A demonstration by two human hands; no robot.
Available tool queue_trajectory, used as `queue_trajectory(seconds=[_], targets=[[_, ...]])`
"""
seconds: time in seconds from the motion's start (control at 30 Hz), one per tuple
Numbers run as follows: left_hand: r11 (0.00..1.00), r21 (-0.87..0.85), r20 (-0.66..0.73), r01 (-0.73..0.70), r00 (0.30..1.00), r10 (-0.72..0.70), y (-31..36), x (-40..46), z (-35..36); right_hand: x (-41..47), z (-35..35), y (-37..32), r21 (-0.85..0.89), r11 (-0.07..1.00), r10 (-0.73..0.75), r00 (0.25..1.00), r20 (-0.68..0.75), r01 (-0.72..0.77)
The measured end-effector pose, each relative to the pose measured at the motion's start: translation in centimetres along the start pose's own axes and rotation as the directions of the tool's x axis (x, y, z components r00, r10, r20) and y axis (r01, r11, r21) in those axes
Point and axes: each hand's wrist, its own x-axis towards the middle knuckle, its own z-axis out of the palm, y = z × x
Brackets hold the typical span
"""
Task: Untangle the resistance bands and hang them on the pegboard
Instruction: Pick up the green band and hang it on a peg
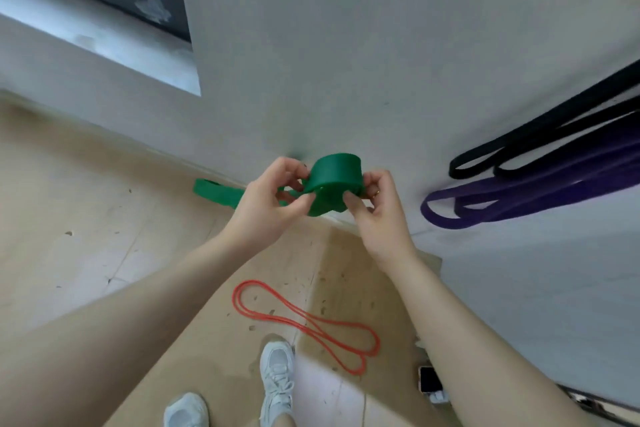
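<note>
A pale grey wall (346, 45) fills the upper half of my view, meeting a tan floor (86, 218) scuffed with dark marks; a window recess (104, 45) sits at the upper left. No pegboard is visible to me from here, though black bands (540, 142) and purple bands (519, 198) already hang down the wall at the right edge, so I take those as done.

My left hand (266, 204) and right hand (377, 215) are both raised in front of the wall, each with its fingers curled round and pinching the green band (334, 180). It forms a wide loop standing up between the hands, with a twisted knot of folds just beneath, and a tail (214, 192) trails off to the left, down toward where floor meets wall.

I judge I am mid-untangle on the green one. The next move calls for holding one fold steady and drawing the loop back through the twist, feeding slack from the trailing tail and not pulling hard, since wide rubber would likely cinch tighter under tension.

The thin red band (304, 321) lies on the floor just ahead of my pale shoes (277, 381), crossed over itself in a figure-eight; it waits its turn. A phone (429, 383) lies on the floor near the wall's foot at lower right.

There are no containers in view, so nothing to report inside any.
</note>
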Motion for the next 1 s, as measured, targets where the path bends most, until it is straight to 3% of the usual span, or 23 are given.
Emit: queue_trajectory(seconds=[0.27, 0.57, 0.83, 1.0], targets=[[0.993, -0.016, 0.162, -0.116, 0.980, 0.117, 17.8, -4.8, -2.6, -10.7, -4.6, -12.9, 0.319, 0.939, -0.050, 0.968, -0.247, 0.130], [0.985, -0.171, 0.094, -0.024, 0.995, 0.041, 24.6, -6.6, 2.7, -15.4, -11.7, -15.6, 0.238, 0.958, -0.090, 0.957, -0.275, 0.159], [0.975, -0.178, 0.108, -0.131, 0.982, 0.152, 30.0, -5.4, 10.1, -14.7, -20.7, -15.4, 0.207, 0.946, -0.178, 0.934, -0.309, 0.249], [0.978, -0.161, 0.008, -0.134, 0.990, 0.137, 31.7, -2.0, 13.9, -9.9, -25.1, -15.9, 0.191, 0.950, -0.181, 0.933, -0.312, 0.248]])
